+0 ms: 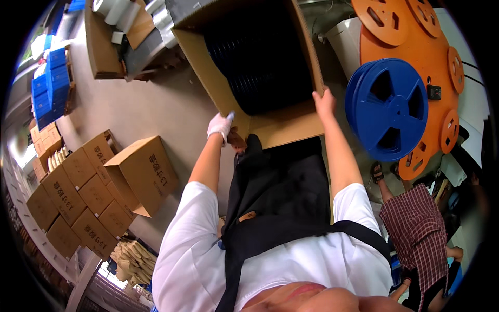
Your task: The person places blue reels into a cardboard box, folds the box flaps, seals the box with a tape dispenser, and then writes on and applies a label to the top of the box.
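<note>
In front of me is a large open cardboard box (pixel 288 126). Inside it, black round things with ribbed edges (pixel 252 86) stand packed in rows, and much of the interior is too dark to make out. My left hand (pixel 219 126), in a white glove, is closed on the box's near left edge. My bare right hand (pixel 325 102) grips the near right edge, fingers bent over the rim. The box's near side hangs close to my black apron (pixel 280 182).
On the right, a blue reel (pixel 387 109) rests by an orange table (pixel 410 47) bearing orange discs. Another person in a checked garment (pixel 416 223) is at lower right. Stacked cartons (pixel 83 192) and a single carton (pixel 143 174) stand left. Blue crates (pixel 52 86) lie farther off.
</note>
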The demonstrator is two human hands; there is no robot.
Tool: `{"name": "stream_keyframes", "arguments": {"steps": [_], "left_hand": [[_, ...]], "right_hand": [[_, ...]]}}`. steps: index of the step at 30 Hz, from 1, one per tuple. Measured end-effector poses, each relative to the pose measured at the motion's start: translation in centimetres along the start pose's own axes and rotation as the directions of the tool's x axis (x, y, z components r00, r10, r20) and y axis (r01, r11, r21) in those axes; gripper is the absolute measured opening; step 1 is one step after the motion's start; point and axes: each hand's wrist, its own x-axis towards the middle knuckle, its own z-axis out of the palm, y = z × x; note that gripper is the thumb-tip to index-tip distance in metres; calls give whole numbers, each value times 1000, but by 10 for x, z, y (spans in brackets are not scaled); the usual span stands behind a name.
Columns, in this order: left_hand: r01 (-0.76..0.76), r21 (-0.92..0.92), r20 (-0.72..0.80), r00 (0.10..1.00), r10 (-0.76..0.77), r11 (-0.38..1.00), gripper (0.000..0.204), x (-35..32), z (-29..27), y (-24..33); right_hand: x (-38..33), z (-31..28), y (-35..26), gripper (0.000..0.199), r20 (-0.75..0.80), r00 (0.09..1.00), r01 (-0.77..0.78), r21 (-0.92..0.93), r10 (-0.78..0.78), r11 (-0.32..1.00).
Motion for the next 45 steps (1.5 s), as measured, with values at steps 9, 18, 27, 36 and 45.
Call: {"name": "stream_keyframes", "arguments": {"steps": [9, 18, 27, 36, 45], "left_hand": [[44, 91, 103, 993, -53, 995, 43, 14, 3, -34], [-213, 135, 325, 932, 160, 968, 40, -41, 34, -66], [273, -419, 144, 962, -234, 866, 35, -38, 105, -253], [-363, 359, 46, 927, 372, 860, 21, -36, 96, -166], [-443, 519, 150, 889, 432, 731, 23, -31, 113, -181]], "right_hand": [[-49, 15, 74, 48, -61, 998, -24, -248, 9, 968], [-117, 34, 146, 35, -39, 977, -214, -167, 211, 962], [-166, 23, 69, 63, -168, 967, 127, -339, -193, 932], [-89, 113, 55, 59, -27, 978, 200, -127, -204, 972], [-44, 132, 88, 54, -23, 997, -73, -253, 69, 965]]}}
